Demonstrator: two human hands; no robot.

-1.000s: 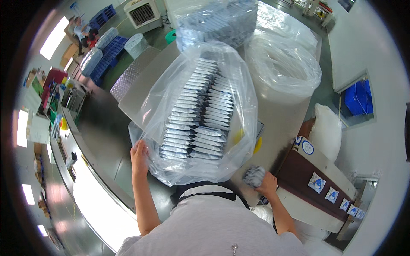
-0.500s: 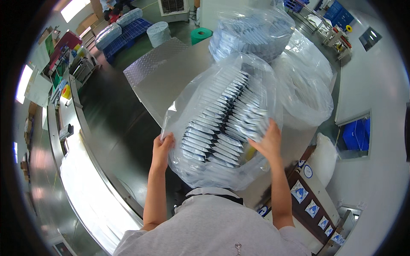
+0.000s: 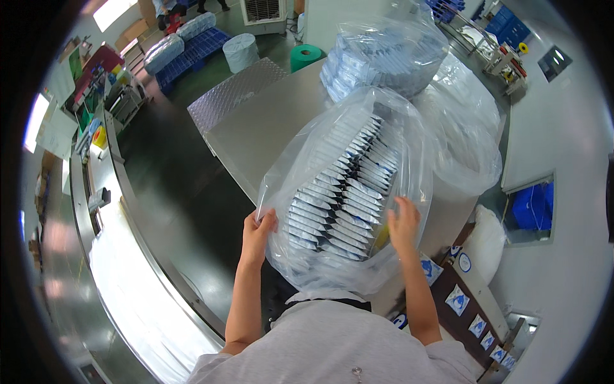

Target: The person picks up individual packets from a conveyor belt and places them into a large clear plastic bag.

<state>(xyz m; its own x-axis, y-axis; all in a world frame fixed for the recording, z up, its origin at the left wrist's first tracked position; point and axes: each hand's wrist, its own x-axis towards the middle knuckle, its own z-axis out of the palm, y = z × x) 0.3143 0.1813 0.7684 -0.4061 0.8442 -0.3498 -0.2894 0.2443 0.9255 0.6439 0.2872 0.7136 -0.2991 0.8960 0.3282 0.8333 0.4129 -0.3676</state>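
A large clear plastic bag (image 3: pixel 288 168) lies open on the metal table in front of me. Inside, white-and-silver flat packets (image 3: pixel 348 221) stand on edge in two long rows, with a dark gap between them. My left hand (image 3: pixel 258 232) pinches the bag's left rim between thumb and fingers. Over the right side of the bag's opening, my right hand (image 3: pixel 403 223) is beside the right-hand row, fingers apart and no packet in them. A small yellow patch shows by that hand; I cannot make out what it is.
Behind stands another clear bag filled with packets (image 3: pixel 384 61), with loose clear plastic (image 3: pixel 467 128) to its right. A green roll (image 3: pixel 306 56) is past the table's far edge. At lower right, single packets lie on a brown conveyor belt (image 3: pixel 441 296). A steel counter (image 3: pixel 128 211) curves along the left.
My right hand has let go of the bunch of packets, which now stands in the right-hand row. My left hand still holds the rim. The view has shifted slightly.
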